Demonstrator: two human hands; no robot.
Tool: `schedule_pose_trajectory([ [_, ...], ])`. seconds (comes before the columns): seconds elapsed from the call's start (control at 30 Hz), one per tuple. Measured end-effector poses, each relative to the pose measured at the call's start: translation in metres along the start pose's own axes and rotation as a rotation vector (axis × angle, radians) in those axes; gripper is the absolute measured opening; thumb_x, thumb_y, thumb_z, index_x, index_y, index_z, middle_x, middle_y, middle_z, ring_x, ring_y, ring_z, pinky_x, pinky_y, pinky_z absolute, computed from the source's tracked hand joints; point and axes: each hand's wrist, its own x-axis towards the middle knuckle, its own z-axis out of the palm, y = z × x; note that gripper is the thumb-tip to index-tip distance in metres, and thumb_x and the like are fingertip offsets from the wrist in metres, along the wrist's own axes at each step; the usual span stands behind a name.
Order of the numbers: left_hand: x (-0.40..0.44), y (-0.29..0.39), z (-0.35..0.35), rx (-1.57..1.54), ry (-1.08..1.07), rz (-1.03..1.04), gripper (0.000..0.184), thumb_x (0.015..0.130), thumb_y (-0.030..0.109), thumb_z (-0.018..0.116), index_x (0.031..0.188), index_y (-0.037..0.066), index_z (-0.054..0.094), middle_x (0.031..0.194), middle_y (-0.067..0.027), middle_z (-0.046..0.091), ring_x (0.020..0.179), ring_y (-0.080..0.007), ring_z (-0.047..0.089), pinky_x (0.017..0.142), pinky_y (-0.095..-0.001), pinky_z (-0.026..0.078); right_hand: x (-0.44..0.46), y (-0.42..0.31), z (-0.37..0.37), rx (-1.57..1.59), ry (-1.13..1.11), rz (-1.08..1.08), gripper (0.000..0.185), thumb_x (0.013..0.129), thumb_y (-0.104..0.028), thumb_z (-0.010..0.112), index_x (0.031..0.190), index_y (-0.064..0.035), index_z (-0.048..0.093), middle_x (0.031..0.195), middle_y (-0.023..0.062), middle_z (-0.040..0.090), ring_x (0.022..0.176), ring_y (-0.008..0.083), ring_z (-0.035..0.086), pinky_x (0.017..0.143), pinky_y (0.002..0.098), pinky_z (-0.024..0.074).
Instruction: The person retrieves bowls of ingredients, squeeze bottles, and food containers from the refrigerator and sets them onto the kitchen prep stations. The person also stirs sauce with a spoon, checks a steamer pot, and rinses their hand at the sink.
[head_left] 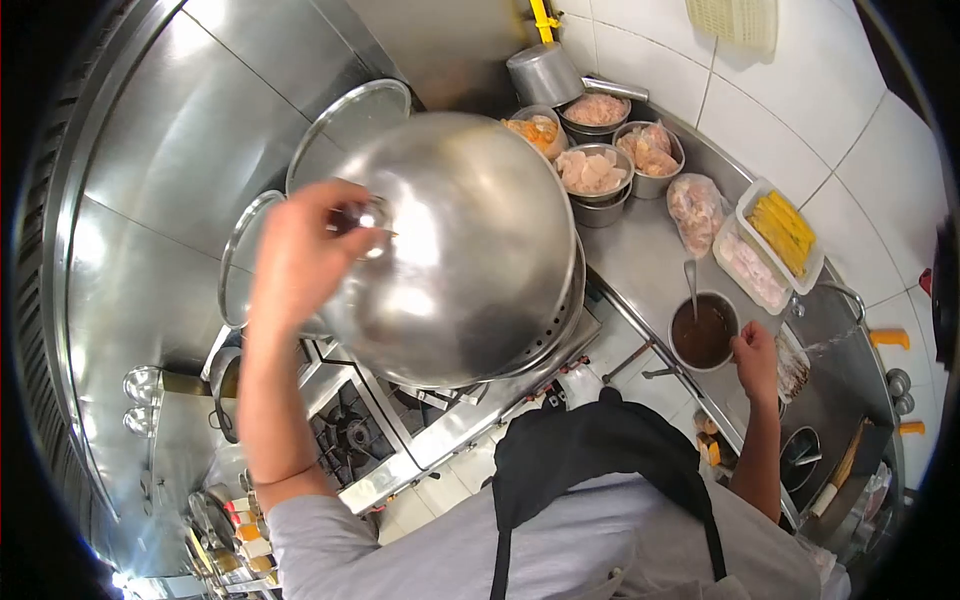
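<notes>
Domed lid. The large metal lid (pixel 470 230) lies over a wide pan (pixel 576 290) on the stove (pixel 440 455); the pan's edge shows past the lid at the lower right. Whether the lid sits flush or is slightly raised cannot be told.

Left hand (pixel 300 240), blurred. Fingers and thumb close around the knob (pixel 375 222) at the crown. A grip centred there probably balances the broad dome best; an even wrist would limit tipping, and any opening is better turned away from the forearm, in case of steam.

Right hand (pixel 757 355). Fingers and thumb are pinched together at the rim of a round metal container (pixel 690 354) of brown sauce, in which a spoon (pixel 691 280) leans. A light, steady pinch should suffice; a sideways tug could slop the sauce or swing the handle.

Surroundings. The container stands on the counter (pixel 650 240), near its front edge, which argues for small movements. Beyond it are a knotted-looking plastic bag (pixel 696 212) and metal bowls (pixel 594 192), well apart from the right hand.
</notes>
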Motion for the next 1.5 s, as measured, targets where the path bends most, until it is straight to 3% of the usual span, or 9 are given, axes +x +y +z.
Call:
schedule_pose_trajectory([
  [0.13, 0.007, -0.029, -0.060, 0.019, 0.104, -0.033, 0.029, 0.078, -0.002, 0.069, 0.107, -0.003, 0.065, 0.088, -0.0066, 0.068, 0.078, -0.0127, 0.061, 0.071, -0.0273, 0.049, 0.009, -0.019, 0.008, 0.051, 0.014, -0.069, 0.013, 0.081, -0.007, 0.058, 0.073, -0.0045, 0.047, 0.060, 0.0026, 0.050, 0.054, 0.0124, 0.052, 0.051, 0.0287, 0.0434],
  [0.23, 0.030, -0.068, -0.096, 0.039, 0.150, -0.078, 0.031, 0.076, 0.006, 0.069, 0.105, -0.004, 0.067, 0.081, -0.0085, 0.068, 0.069, -0.0132, 0.061, 0.065, -0.0286, 0.049, 0.019, -0.054, 0.020, 0.027, -0.009, -0.116, 0.014, 0.081, -0.009, 0.058, 0.073, -0.0045, 0.047, 0.062, 0.0020, 0.049, 0.055, 0.0121, 0.051, 0.051, 0.0277, 0.0426],
  [0.47, 0.093, -0.210, -0.132, 0.309, 0.243, -0.318, 0.033, 0.075, 0.018, 0.064, 0.101, -0.002, 0.069, 0.075, -0.0122, 0.068, 0.061, -0.0186, 0.064, 0.060, -0.0324, 0.051, 0.046, -0.164, 0.089, -0.011, -0.438, -0.376, 0.016, 0.078, -0.014, 0.063, 0.080, -0.0019, 0.052, 0.071, 0.0001, 0.052, 0.066, 0.0096, 0.050, 0.058, 0.0283, 0.0427],
  [0.6, 0.111, -0.271, -0.136, 0.402, 0.258, -0.333, 0.032, 0.074, 0.019, 0.063, 0.097, -0.002, 0.070, 0.069, -0.0129, 0.068, 0.059, -0.0207, 0.066, 0.058, -0.0336, 0.051, 0.067, -0.195, 0.161, -0.199, -0.683, -0.645, 0.021, 0.072, -0.017, 0.065, 0.075, -0.0008, 0.052, 0.069, 0.0145, 0.055, 0.064, 0.0276, 0.055, 0.059, 0.0411, 0.0434],
  [0.7, 0.106, -0.270, -0.137, 0.372, 0.296, -0.360, 0.031, 0.075, 0.019, 0.063, 0.096, -0.002, 0.069, 0.071, -0.0130, 0.068, 0.058, -0.0207, 0.065, 0.057, -0.0317, 0.052, 0.088, -0.190, 0.220, -0.328, -0.858, -0.826, 0.020, 0.071, -0.016, 0.066, 0.074, -0.0014, 0.052, 0.069, 0.0147, 0.056, 0.065, 0.0297, 0.055, 0.060, 0.0418, 0.0429],
  [0.9, 0.087, -0.252, -0.150, 0.304, 0.342, -0.360, 0.033, 0.077, 0.021, 0.063, 0.099, -0.002, 0.069, 0.075, -0.0101, 0.067, 0.059, -0.0162, 0.063, 0.056, -0.0295, 0.053, 0.099, -0.176, 0.286, -0.492, -1.142, -0.838, 0.020, 0.072, -0.015, 0.064, 0.078, -0.0014, 0.051, 0.073, 0.0148, 0.055, 0.068, 0.0301, 0.054, 0.062, 0.0409, 0.0420],
  [1.1, 0.065, -0.221, -0.150, 0.152, 0.300, -0.314, 0.033, 0.079, 0.017, 0.061, 0.104, -0.003, 0.067, 0.078, -0.0083, 0.066, 0.064, -0.0122, 0.060, 0.057, -0.0273, 0.050, 0.102, -0.150, 0.311, -0.600, -1.083, -0.839, 0.017, 0.075, -0.015, 0.066, 0.082, -0.0010, 0.058, 0.081, 0.0184, 0.063, 0.075, 0.0351, 0.061, 0.067, 0.0431, 0.0463],
  [1.2, 0.053, -0.190, -0.137, 0.083, 0.235, -0.252, 0.033, 0.080, 0.016, 0.060, 0.105, -0.004, 0.067, 0.079, -0.0076, 0.066, 0.065, -0.0115, 0.059, 0.059, -0.0260, 0.048, 0.082, -0.158, 0.301, -0.906, -0.894, -0.834, 0.021, 0.077, -0.016, 0.068, 0.088, 0.0012, 0.066, 0.093, 0.0222, 0.068, 0.082, 0.0361, 0.066, 0.070, 0.0447, 0.0507],
  [1.5, 0.004, -0.053, -0.055, -0.098, 0.123, 0.060, 0.028, 0.077, 0.001, 0.068, 0.104, -0.007, 0.066, 0.082, -0.0078, 0.067, 0.071, -0.0113, 0.060, 0.065, -0.0259, 0.049, 0.063, -0.176, 0.131, -0.110, -0.348, -0.558, 0.030, 0.088, -0.032, 0.066, 0.094, -0.0028, 0.067, 0.079, 0.0165, 0.068, 0.071, 0.0278, 0.067, 0.067, 0.0385, 0.0521],
])
